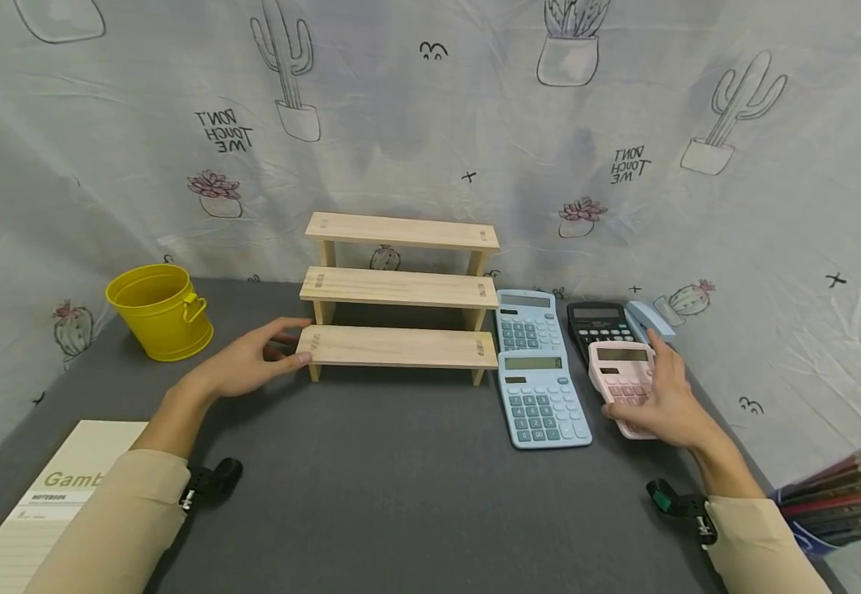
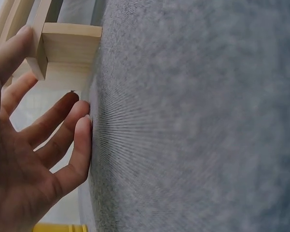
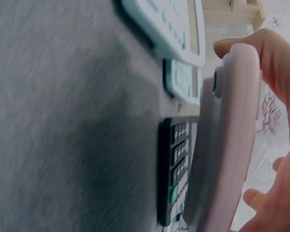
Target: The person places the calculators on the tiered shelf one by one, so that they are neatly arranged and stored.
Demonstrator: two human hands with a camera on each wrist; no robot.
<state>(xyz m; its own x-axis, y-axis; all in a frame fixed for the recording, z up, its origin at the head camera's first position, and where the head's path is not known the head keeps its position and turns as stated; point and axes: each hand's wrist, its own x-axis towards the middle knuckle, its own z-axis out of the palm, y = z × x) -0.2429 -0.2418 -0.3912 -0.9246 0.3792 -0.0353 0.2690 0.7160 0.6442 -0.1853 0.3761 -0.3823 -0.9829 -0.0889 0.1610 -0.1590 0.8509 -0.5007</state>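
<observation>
A three-step wooden shelf (image 1: 401,346) stands in the middle. My left hand (image 1: 256,359) holds the left end of its lowest step, thumb at the front corner and index finger at the rear; the other fingers are loose. My right hand (image 1: 671,400) grips a pink calculator (image 1: 623,375) across its width. In the right wrist view the pink calculator (image 3: 227,145) is tilted above the table. Beside the shelf lie two light blue calculators (image 1: 545,400), one behind the other. A black calculator (image 1: 597,318) lies behind the pink one, partly covered by it.
A yellow bucket (image 1: 159,313) stands at the back left and a notebook (image 1: 37,511) lies at the front left. A pale blue object (image 1: 651,318) sits behind my right fingers. At the right edge is a clear container of pencils (image 1: 842,495). A patterned cloth hangs behind the grey table.
</observation>
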